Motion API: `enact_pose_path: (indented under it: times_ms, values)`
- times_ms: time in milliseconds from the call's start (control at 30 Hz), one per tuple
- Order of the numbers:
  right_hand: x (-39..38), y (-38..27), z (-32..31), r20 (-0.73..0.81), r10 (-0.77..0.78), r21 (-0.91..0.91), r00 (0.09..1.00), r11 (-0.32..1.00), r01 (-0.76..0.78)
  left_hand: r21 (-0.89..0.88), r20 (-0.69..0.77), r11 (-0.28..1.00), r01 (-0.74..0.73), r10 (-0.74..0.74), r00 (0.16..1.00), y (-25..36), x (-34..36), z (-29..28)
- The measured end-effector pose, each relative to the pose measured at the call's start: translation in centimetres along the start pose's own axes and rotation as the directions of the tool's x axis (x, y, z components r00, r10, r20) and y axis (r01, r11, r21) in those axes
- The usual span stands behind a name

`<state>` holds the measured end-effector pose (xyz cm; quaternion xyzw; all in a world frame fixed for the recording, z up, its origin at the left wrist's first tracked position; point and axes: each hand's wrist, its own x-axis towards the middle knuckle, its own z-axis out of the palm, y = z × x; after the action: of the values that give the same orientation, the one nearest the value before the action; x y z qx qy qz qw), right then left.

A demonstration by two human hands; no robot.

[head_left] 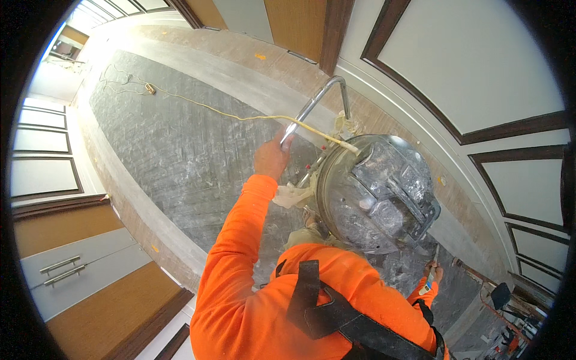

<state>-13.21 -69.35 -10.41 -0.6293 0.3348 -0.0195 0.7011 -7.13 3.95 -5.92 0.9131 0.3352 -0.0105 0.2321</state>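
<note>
A large, round, dust-covered vacuum cleaner (pixel 378 192) stands right in front of me, its dark top smeared with pale powder. My left hand (pixel 273 157) is wrapped around its bent chrome handle (pixel 307 111), on the near-left end. The yellow power cord (pixel 264 116) runs past that handle into the machine's top. Low on the right, my right hand (pixel 433 273) is closed around a slim hand tool (pixel 437 253) with a thin, pointed end; its exact kind is too small to tell. A pale cloth or bag (pixel 293 195) hangs at the machine's left side.
The cord crosses the grey floor (pixel 180 144) to a socket block (pixel 150 89) at the far left. Panelled white walls (pixel 480 60) with dark trim curve along the right. Cabinet doors (pixel 84 264) line the left. Assorted tools (pixel 516 336) lie at lower right.
</note>
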Motion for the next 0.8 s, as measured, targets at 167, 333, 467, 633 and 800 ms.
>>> enact_pose_path:
  times_ms: [167,333,467,633,800]
  values:
    - [0.9,1.1,-1.1,0.022,-0.009,0.025,1.000,1.000,0.009,-0.033,-0.013,0.999,-0.033,0.033,0.999,0.0,0.1,-0.1]
    - [2.1,1.3,-2.9,0.048,-0.049,0.014,0.998,0.999,0.049,0.022,-0.046,1.000,-0.002,0.003,0.999,-0.3,0.9,0.8]
    - [2.5,2.0,-4.4,0.084,-0.105,-0.060,0.991,0.992,0.110,0.030,-0.116,0.999,-0.011,0.014,0.993,-1.5,2.7,1.3]
    - [3.7,2.7,-5.8,0.194,-0.245,-0.427,0.950,0.850,0.307,-0.038,-0.130,0.998,0.044,-0.049,0.990,-5.2,7.8,1.4]
    - [3.3,2.7,-4.6,0.151,-0.241,-0.270,0.959,0.923,0.275,-0.077,-0.178,0.996,-0.041,0.026,0.984,-6.8,8.9,1.2]
